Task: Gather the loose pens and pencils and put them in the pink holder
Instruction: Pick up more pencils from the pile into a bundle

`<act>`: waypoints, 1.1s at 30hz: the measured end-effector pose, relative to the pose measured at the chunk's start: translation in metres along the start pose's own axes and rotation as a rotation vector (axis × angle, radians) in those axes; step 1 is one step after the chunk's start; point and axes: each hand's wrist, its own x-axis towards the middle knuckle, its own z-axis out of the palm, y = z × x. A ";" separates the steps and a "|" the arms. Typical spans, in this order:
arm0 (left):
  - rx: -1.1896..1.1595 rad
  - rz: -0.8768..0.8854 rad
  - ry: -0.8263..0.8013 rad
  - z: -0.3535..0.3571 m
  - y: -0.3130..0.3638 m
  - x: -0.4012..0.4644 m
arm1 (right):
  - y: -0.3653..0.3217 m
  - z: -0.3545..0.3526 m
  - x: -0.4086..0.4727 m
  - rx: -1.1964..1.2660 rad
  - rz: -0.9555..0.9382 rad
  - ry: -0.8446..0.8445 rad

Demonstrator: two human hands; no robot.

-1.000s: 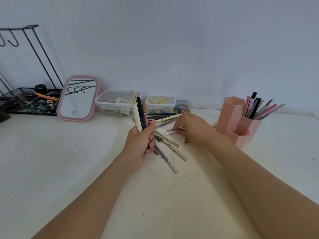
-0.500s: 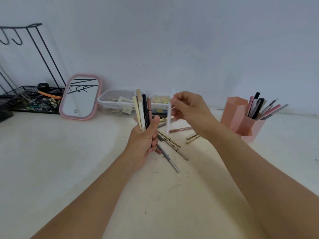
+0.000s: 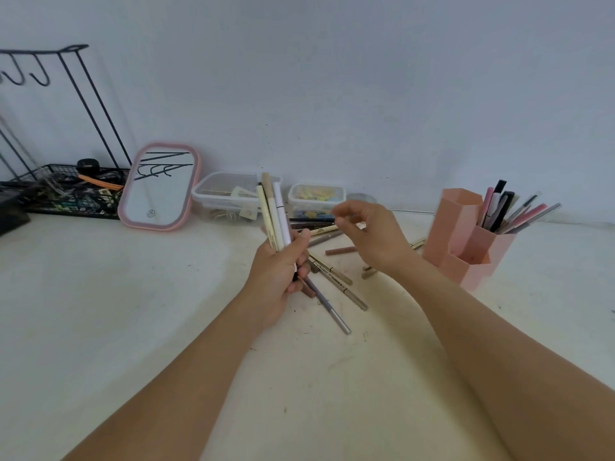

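Several pens (image 3: 274,212) are standing upright in the left hand (image 3: 276,274), its fingers gripping them. Right hand (image 3: 372,236) is hovering empty, fingers loosely curled, beside the pink holder (image 3: 466,241).

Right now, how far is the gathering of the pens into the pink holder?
Partly done. The pink holder already has several pens standing in it. The left hand grips a bundle of pens; the right hand hovers empty above the pile. Loose pens remain on the table.
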 end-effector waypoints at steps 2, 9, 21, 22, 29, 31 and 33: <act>-0.050 0.005 0.067 -0.002 0.000 0.002 | 0.018 0.003 0.000 -0.204 -0.065 -0.067; -0.142 0.055 0.189 -0.006 0.005 0.005 | 0.032 0.027 -0.002 -0.522 -0.102 -0.362; -0.012 0.034 0.162 -0.003 0.004 0.003 | 0.025 0.011 0.002 -0.492 -0.022 -0.216; -0.004 0.032 0.143 -0.003 0.004 0.002 | 0.027 0.012 0.003 -0.492 -0.010 -0.212; -0.073 0.014 0.146 -0.004 0.007 0.000 | 0.032 0.008 0.005 -0.460 0.077 -0.151; -0.097 0.002 0.162 -0.004 0.008 0.000 | 0.036 0.006 0.006 -0.501 0.088 -0.169; -0.103 -0.007 0.165 -0.005 0.009 0.000 | 0.036 0.004 0.006 -0.506 0.107 -0.143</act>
